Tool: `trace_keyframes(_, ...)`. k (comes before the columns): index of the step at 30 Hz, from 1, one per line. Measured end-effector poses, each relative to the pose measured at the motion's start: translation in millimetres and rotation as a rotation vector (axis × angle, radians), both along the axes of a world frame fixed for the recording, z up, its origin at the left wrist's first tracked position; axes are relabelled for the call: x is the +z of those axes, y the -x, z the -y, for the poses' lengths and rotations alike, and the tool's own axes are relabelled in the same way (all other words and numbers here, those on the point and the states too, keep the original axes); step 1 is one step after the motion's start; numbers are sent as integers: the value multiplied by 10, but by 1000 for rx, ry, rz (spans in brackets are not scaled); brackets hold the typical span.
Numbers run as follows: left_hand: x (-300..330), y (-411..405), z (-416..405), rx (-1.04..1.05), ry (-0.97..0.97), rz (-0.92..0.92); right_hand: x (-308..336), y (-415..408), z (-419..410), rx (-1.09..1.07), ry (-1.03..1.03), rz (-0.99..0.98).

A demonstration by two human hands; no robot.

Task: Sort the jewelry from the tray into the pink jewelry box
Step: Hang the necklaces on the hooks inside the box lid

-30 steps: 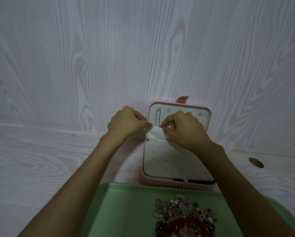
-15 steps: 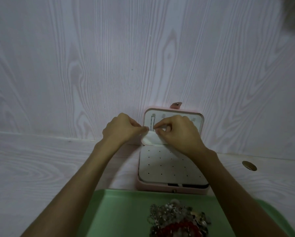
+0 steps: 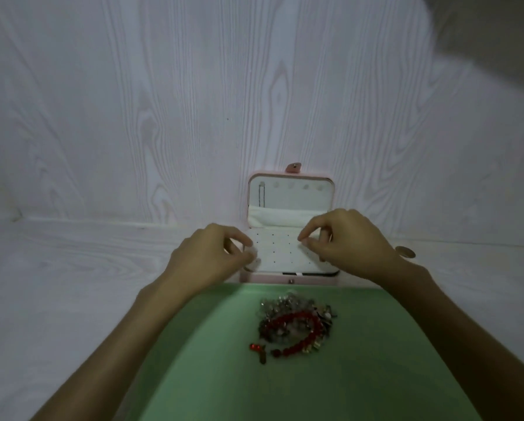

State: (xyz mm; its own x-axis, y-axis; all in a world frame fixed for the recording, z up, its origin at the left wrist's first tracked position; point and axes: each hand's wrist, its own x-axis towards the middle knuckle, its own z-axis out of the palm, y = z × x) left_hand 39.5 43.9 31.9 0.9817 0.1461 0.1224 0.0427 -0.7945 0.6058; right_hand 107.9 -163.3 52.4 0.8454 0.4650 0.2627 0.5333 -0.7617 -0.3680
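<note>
From the head view, the pink jewelry box [image 3: 291, 226] lies open on the desk [image 3: 72, 284], left hand [image 3: 206, 256] and right hand [image 3: 345, 241] hover loosely curled, gripping nothing, while the jewelry [image 3: 294, 326] seems unsorted on the tray [image 3: 224, 375].

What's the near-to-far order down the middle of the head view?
Green tray → jewelry pile → pink jewelry box front edge → white perforated panel → fabric pocket in the upright lid → snap tab → wood-grain wall.
</note>
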Motion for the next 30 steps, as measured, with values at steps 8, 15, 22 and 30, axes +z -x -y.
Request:
trace_keyframes(8, -326, 327, 235, -42, -123, 11, -380, 488, 331, 22, 58, -124)
trace_keyframes(15, -484, 393, 183, -106, -206, 3, -534, 449, 496, 33, -14, -136)
trace_keyframes(22, -514, 383, 205, -111, -247, -2, -631, 592, 316, 131, 18, -24)
trace_keyframes(30, -517, 395, 261, -147, -264, 9, -543, 643, 307, 184, 9, -41)
